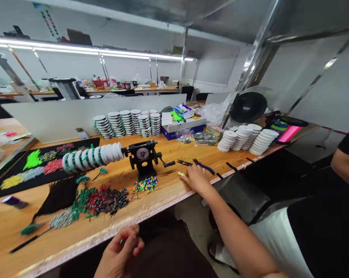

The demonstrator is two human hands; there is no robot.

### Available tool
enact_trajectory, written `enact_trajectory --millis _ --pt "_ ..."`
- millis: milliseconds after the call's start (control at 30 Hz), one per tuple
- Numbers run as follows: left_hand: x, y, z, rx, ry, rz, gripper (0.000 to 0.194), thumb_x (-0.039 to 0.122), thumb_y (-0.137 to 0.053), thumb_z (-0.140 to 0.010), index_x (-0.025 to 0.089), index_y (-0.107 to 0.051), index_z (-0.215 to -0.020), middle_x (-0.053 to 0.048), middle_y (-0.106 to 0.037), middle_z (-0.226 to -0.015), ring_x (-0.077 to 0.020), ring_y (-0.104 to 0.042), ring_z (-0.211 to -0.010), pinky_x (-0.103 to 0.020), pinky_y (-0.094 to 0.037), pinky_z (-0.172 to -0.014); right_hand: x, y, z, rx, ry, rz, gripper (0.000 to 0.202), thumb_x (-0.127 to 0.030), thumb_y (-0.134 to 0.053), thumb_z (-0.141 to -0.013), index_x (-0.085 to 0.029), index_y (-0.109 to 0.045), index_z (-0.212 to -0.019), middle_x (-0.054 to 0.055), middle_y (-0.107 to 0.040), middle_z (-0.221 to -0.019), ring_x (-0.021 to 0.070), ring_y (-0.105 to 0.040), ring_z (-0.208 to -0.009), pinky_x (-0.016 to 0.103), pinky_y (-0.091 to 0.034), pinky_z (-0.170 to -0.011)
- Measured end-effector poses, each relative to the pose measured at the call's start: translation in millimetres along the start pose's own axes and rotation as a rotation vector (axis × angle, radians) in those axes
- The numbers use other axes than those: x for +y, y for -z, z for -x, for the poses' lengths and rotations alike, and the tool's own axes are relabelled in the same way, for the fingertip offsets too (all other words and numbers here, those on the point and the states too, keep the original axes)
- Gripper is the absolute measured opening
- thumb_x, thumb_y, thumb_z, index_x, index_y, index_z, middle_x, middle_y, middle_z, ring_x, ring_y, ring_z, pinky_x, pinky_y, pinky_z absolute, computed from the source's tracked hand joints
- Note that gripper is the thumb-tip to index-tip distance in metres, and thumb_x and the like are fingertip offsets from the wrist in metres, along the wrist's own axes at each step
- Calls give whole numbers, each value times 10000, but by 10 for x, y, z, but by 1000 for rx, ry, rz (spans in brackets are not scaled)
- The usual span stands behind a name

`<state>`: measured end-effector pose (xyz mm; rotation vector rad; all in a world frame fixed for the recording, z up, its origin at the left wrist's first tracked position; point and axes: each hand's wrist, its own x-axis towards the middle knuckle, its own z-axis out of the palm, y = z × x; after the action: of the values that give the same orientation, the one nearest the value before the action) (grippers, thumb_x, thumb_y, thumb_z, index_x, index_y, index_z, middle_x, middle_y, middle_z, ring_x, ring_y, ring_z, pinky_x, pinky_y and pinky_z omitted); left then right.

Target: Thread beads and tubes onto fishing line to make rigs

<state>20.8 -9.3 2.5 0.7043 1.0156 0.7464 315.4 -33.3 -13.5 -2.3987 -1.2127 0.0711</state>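
Note:
My left hand (120, 249) is closed above my lap, in front of the table edge. A tiny bit of green and red shows between its fingers, too small to name. On the table's right part, my right hand (198, 178) reaches over the edge, thumb apart from the fingers. Blue-handled pliers (206, 167) lie right at its fingertips, and a second dark-jawed tool (184, 162) is just beyond. Near the thumb tip is a small yellow piece (181, 173). Whether the fingers touch the tools is unclear.
A black hand-cranked winder (143, 156) carries a row of white spools (112, 153). Before it lie coloured beads (146, 184) and piles of green, red and black pieces (104, 200). Stacked white spools (243, 138) stand at right. A person (331, 231) sits close on the right.

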Motion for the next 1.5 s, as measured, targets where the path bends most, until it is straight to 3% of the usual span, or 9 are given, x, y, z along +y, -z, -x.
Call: enact_trajectory --millis 133,233,333,400,533,633,733,900,1500 --pt "-24 -53 73 -72 -26 41 409 404 -990 -430 168 -733 -644 14 -636 -691 -59 -516 -536 -127 -432 -506 -166 -34 378 -67 35 -194 198 -304 -498 -1014 -134 -542 -1105 81 -613 -872 241 -593 -827 315 -417 -730" --pt "-36 -67 94 -103 -32 24 382 413 -976 -478 175 -748 -671 15 -617 -630 -68 -521 -545 -124 -423 -514 -430 -34 785 -295 102 -718 470 -552 -274 -1056 -171 -550 -1054 -15 -488 -700 153 -493 -600 245 -375 -575" --pt "-3 -91 123 -110 -35 -15 408 428 -978 -460 167 -750 -676 22 -597 -601 -75 -501 -548 -132 -418 -515 -666 -23 1118 -639 78 -1348 578 -735 -411 -949 -177 -561 -959 -23 -474 -715 113 -450 -553 221 -357 -527" --pt "22 -100 147 -138 -39 -53 412 452 -967 -477 156 -737 -648 26 -577 -578 -78 -476 -544 -144 -423 -526 -760 -23 1237 -780 72 -1503 528 -710 -604 -874 -194 -524 -953 -16 -547 -743 100 -474 -533 209 -361 -506" --pt "17 -81 179 -217 -50 -78 381 466 -925 -583 160 -705 -644 24 -585 -588 -89 -476 -564 -164 -432 -565 -837 -67 1298 -853 83 -1547 554 -730 -600 -867 -178 -550 -887 -26 -551 -649 83 -406 -482 204 -288 -466" --pt "-12 -61 181 -265 -23 -87 372 474 -896 -638 164 -691 -656 23 -582 -585 -104 -500 -584 -183 -433 -582 -882 -139 1296 -862 -1 -1573 707 -815 -481 -861 -138 -599 -695 9 -538 -640 82 -386 -506 226 -271 -487" --pt "-35 -51 168 -299 -15 -90 367 472 -878 -671 162 -683 -654 22 -577 -577 -109 -510 -580 -196 -427 -586 -938 -204 1297 -923 -127 -1609 694 -800 -554 -808 -141 -583 -592 16 -533 -596 86 -383 -509 238 -258 -504" --pt "-49 -39 137 -341 -37 -79 332 446 -844 -728 172 -675 -648 9 -596 -586 -153 -598 -643 -219 -451 -611 -1000 -264 1300 -906 -220 -1651 580 -698 -623 -760 -150 -570 -576 28 -570 -615 98 -417 -545 236 -229 -516" --pt "88 -40 5 -254 -20 -65 369 447 -900 -643 131 -710 -650 -17 -631 -623 -114 -548 -603 -182 -469 -589 -1169 -427 1153 -884 -280 -1633 469 -617 -646 -709 -170 -554 -596 -15 -522 -574 84 -389 -510 224 -247 -499"
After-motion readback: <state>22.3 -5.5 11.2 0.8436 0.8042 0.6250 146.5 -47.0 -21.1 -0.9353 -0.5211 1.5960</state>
